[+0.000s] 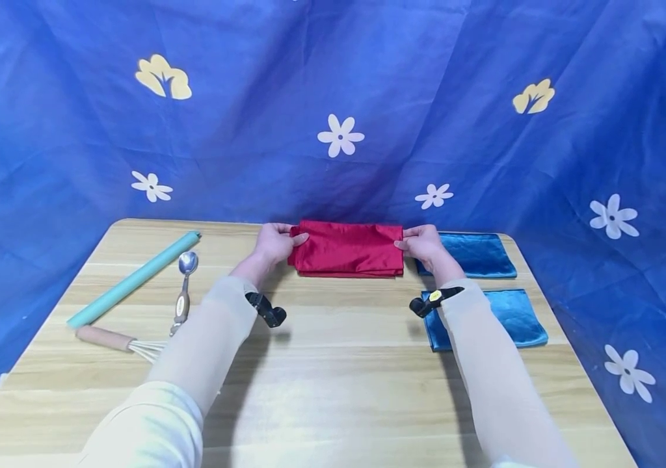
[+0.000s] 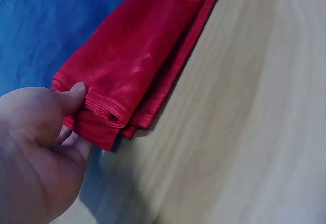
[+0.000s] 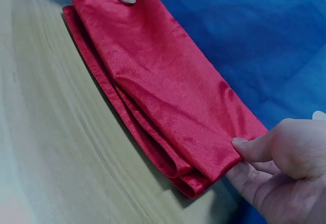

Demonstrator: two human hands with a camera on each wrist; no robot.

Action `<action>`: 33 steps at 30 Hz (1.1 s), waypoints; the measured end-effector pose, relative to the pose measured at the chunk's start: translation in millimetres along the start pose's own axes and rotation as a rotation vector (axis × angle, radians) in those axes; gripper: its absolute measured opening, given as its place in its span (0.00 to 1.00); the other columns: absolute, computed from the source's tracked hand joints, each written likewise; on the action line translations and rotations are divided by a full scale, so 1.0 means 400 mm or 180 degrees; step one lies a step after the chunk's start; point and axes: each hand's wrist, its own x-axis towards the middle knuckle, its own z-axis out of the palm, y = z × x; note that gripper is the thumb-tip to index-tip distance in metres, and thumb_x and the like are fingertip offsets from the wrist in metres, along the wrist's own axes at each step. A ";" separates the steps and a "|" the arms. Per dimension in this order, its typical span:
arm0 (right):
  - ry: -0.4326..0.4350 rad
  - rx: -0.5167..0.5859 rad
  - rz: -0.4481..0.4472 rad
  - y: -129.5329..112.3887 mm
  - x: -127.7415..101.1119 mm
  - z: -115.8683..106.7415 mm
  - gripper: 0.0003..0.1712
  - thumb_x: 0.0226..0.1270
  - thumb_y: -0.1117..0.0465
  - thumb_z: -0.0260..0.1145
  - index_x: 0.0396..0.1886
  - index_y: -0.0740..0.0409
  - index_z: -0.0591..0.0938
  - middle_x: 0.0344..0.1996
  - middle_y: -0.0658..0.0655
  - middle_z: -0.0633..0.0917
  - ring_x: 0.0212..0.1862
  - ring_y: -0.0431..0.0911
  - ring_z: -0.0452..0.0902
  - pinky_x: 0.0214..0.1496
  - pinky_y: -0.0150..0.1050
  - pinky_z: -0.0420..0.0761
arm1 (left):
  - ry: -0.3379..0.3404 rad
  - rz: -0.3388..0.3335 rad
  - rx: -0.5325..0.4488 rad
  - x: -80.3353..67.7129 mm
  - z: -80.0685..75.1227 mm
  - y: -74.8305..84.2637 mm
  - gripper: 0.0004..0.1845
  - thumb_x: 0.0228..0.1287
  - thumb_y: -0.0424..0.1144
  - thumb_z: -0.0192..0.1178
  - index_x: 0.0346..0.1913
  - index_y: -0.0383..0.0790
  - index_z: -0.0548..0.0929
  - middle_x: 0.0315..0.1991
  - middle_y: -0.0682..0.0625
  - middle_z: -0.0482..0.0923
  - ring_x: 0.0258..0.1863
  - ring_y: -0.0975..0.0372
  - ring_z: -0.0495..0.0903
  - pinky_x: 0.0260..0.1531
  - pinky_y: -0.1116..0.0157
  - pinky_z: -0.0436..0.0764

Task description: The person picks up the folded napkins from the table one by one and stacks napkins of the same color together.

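Note:
A folded red satin cloth [image 1: 350, 248] lies in several layers at the far edge of the table. My left hand [image 1: 276, 244] pinches its left end, thumb on top and fingers underneath, as the left wrist view shows with the layered cloth edge [image 2: 109, 104]. At the opposite end my right hand [image 1: 425, 246] pinches the cloth [image 3: 163, 81] between thumb and fingers. In the right wrist view the upper layers stand slightly apart from the lower fold along the near side.
Two folded blue cloths, a farther one [image 1: 476, 255] and a nearer one [image 1: 514, 317], lie on the right. A green roll [image 1: 136, 278], a spoon [image 1: 184, 286] and a whisk [image 1: 107, 338] lie left on the wooden table [image 1: 321, 390]. A blue flowered curtain [image 1: 263, 130] hangs behind.

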 end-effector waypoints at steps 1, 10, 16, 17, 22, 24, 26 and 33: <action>0.0009 -0.0006 0.0019 0.004 0.001 0.001 0.23 0.73 0.73 0.69 0.64 0.77 0.78 0.58 0.69 0.82 0.42 0.46 0.86 0.54 0.44 0.87 | -0.0034 -0.0017 -0.0017 0.000 0.001 -0.003 0.16 0.69 0.33 0.73 0.53 0.29 0.84 0.46 0.40 0.87 0.31 0.66 0.84 0.33 0.73 0.83; -0.0079 0.0048 0.0120 0.014 -0.021 -0.004 0.22 0.75 0.68 0.69 0.65 0.73 0.79 0.59 0.68 0.82 0.54 0.55 0.87 0.59 0.45 0.85 | -0.0343 -0.0107 0.0470 -0.008 -0.014 -0.004 0.31 0.72 0.35 0.70 0.71 0.26 0.73 0.63 0.33 0.78 0.57 0.53 0.79 0.61 0.61 0.78; -0.0099 -0.0099 0.0046 0.017 -0.031 -0.006 0.23 0.75 0.68 0.70 0.64 0.73 0.79 0.59 0.68 0.82 0.55 0.57 0.87 0.58 0.45 0.85 | -0.0338 -0.0142 0.0708 -0.016 -0.025 0.002 0.25 0.73 0.32 0.68 0.67 0.25 0.76 0.61 0.34 0.78 0.61 0.48 0.74 0.65 0.56 0.73; -0.0086 -0.0118 0.0031 0.018 -0.031 -0.005 0.23 0.75 0.69 0.70 0.64 0.73 0.79 0.59 0.68 0.82 0.54 0.56 0.87 0.58 0.45 0.85 | -0.0331 -0.0145 0.0712 -0.017 -0.025 0.001 0.24 0.73 0.31 0.68 0.67 0.25 0.76 0.61 0.34 0.78 0.61 0.49 0.74 0.64 0.56 0.73; 0.0017 -0.0081 -0.0046 0.018 -0.026 0.000 0.22 0.73 0.70 0.71 0.63 0.72 0.81 0.57 0.68 0.84 0.51 0.55 0.88 0.58 0.46 0.85 | -0.0245 -0.0119 0.0637 -0.018 -0.021 -0.001 0.25 0.72 0.31 0.69 0.66 0.23 0.77 0.58 0.34 0.79 0.56 0.51 0.76 0.58 0.61 0.76; 0.0035 -0.0054 -0.0079 0.015 -0.024 0.002 0.22 0.73 0.70 0.71 0.63 0.72 0.81 0.57 0.68 0.84 0.51 0.55 0.88 0.58 0.46 0.85 | -0.0191 -0.0113 0.0584 -0.017 -0.021 -0.002 0.25 0.71 0.31 0.69 0.66 0.23 0.77 0.57 0.34 0.79 0.54 0.52 0.77 0.55 0.62 0.78; 0.0057 -0.0062 -0.0103 0.014 -0.024 0.005 0.21 0.73 0.70 0.71 0.63 0.72 0.81 0.57 0.68 0.84 0.52 0.56 0.88 0.59 0.47 0.85 | -0.0126 -0.0118 0.0556 -0.015 -0.023 -0.003 0.24 0.71 0.31 0.70 0.65 0.24 0.77 0.56 0.36 0.79 0.53 0.53 0.78 0.52 0.64 0.78; 0.0162 -0.0140 -0.0081 0.022 -0.022 0.018 0.18 0.73 0.70 0.71 0.60 0.71 0.83 0.54 0.67 0.85 0.52 0.55 0.87 0.60 0.48 0.85 | -0.0075 -0.0174 0.0520 -0.010 -0.026 -0.018 0.22 0.69 0.32 0.73 0.62 0.26 0.81 0.54 0.36 0.81 0.52 0.53 0.79 0.52 0.63 0.79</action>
